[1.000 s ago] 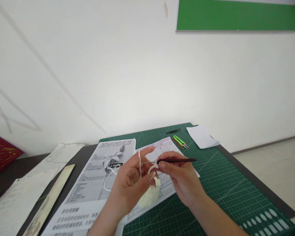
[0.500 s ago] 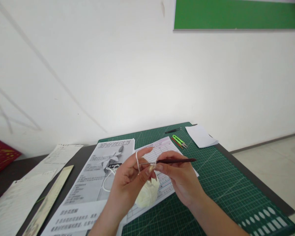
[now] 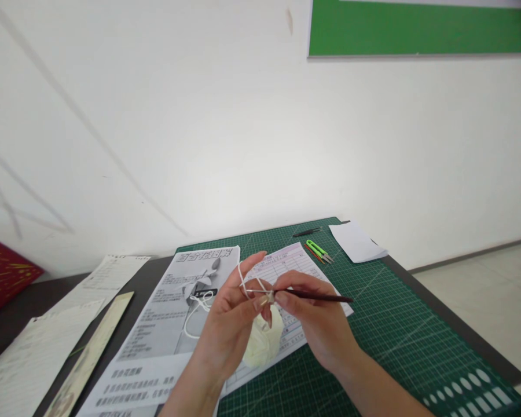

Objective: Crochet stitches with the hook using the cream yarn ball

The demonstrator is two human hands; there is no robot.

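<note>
Fingers of the left hand (image 3: 230,315) pinch pale stitching (image 3: 268,297) near the lower centre, index raised with white yarn (image 3: 240,272) looped over it; the right hand (image 3: 315,315) pinches a dark-handled hook (image 3: 319,296) touching the stitching; both hands partly hide the printed sheets (image 3: 156,313) and cream yarn ball (image 3: 263,341)

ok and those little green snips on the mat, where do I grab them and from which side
By the green handle, I'd say, coming down from above and pinching across its sides: the snips lie flat on the mat, metal blades pointing right and towards you.
</note>
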